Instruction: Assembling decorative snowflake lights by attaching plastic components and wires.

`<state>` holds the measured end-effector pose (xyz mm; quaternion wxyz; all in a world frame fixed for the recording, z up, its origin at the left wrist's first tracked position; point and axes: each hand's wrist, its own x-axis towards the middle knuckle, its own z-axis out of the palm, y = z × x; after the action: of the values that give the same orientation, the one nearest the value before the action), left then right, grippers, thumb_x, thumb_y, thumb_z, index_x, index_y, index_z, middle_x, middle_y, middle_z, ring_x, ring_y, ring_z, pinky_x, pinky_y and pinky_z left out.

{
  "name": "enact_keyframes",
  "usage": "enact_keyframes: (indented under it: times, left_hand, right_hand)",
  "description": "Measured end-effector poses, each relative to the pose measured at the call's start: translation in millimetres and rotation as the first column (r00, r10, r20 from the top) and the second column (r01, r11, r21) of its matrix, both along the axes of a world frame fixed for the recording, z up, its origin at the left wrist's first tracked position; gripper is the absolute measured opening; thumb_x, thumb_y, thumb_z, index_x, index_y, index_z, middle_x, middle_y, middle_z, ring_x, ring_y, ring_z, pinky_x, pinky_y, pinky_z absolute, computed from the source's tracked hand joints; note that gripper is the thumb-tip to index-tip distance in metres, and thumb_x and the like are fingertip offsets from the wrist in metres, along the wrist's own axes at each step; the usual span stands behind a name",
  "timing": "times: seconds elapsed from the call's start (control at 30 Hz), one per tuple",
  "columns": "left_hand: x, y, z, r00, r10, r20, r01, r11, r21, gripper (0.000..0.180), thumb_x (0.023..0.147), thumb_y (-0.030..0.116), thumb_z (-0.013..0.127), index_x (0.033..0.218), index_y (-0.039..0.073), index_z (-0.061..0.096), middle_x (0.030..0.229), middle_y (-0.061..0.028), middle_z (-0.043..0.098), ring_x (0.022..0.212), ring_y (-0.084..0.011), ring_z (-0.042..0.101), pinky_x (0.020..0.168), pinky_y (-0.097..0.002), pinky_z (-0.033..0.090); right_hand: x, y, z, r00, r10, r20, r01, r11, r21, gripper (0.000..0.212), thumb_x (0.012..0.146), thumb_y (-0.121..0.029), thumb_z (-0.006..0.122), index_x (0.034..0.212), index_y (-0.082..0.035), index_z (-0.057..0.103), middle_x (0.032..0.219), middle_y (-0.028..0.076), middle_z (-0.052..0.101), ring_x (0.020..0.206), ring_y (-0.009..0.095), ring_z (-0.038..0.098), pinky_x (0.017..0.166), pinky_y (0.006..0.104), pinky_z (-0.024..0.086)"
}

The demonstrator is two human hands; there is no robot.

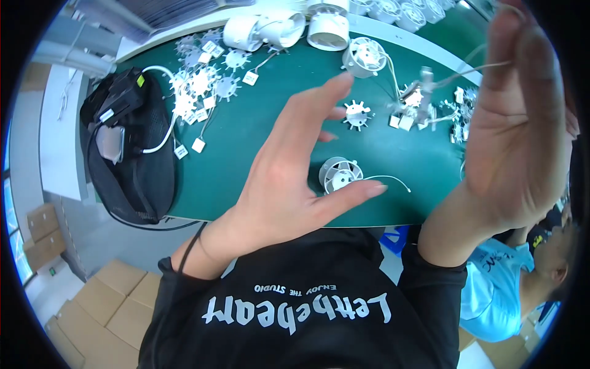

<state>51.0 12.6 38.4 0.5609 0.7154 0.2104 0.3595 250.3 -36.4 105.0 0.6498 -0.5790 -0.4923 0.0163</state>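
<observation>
My left hand point(279, 172) is open, its thumb and fingers spread apart over the near middle of the green table point(264, 123). Beside its thumb stands a small white round fan housing point(340, 174) with a thin white wire trailing right. My right hand point(519, 123) is raised at the right, close to the camera, fingers pinched on a thin wire point(470, 74). A blurred greyish part point(424, 92) appears to hang at that wire's far end; its kind is unclear. Beyond the left fingertips lies a white disc with prongs point(356, 115).
A pile of pronged discs with wired connectors point(200, 86) lies at the back left. White cylindrical housings point(327, 31) line the far edge, with another wired housing point(365, 57) nearer. A black bag point(141, 178) lies left. A person in light blue point(495, 289) sits at right.
</observation>
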Motion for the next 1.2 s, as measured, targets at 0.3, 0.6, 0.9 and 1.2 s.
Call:
enact_keyframes:
  times: [0.3,0.6,0.9,1.2]
  left_hand:
    - [0.8,27.7,2.5,0.982,-0.163,0.093,0.166,0.986,-0.023,0.067,0.089,0.007,0.088,0.147,-0.002,0.056,0.141,-0.0142,0.064,0.117,-0.0232,0.069,0.089,-0.0316,0.056]
    - [-20.1,30.7,8.0,0.94,-0.061,0.336,0.271,0.731,-0.626,0.057,0.096,0.002,0.078,0.147,-0.006,0.055,0.116,-0.0116,0.071,0.104,-0.019,0.072,0.087,-0.0299,0.058]
    - [-32.8,12.9,10.7,0.987,-0.063,0.148,0.128,0.866,-0.483,0.063,0.093,-0.005,0.079,0.15,-0.007,0.053,0.11,-0.011,0.076,0.094,-0.0149,0.073,0.083,-0.0277,0.058]
    - [-37.3,12.1,5.4,0.931,-0.36,-0.062,0.339,0.914,-0.222,0.073,0.085,0.002,0.089,0.148,-0.01,0.053,0.108,-0.0104,0.079,0.096,-0.0145,0.074,0.075,-0.0242,0.053]
  right_hand:
    - [-41.5,33.6,7.7,0.979,0.139,-0.149,-0.126,0.988,0.092,0.029,0.105,-0.018,0.068,0.117,0.007,0.073,0.105,0.011,0.078,0.094,0.024,0.075,0.089,0.0357,0.06]
    - [18.0,7.1,-22.7,0.899,0.297,-0.321,-0.312,0.95,0.006,0.043,0.099,0.006,0.071,0.141,0.007,0.063,0.132,0.023,0.073,0.123,0.028,0.072,0.101,0.0418,0.063]
    - [-28.5,-45.6,-6.5,0.902,0.251,0.352,-0.129,0.933,-0.335,0.049,0.086,-0.008,0.088,0.129,0.007,0.071,0.13,0.027,0.072,0.12,0.034,0.072,0.096,0.042,0.063]
    - [-43.7,-77.0,-59.0,0.816,0.37,0.445,-0.305,0.928,-0.212,0.054,0.068,-0.008,0.099,0.114,0.007,0.075,0.115,0.029,0.074,0.098,0.035,0.077,0.077,0.0352,0.065]
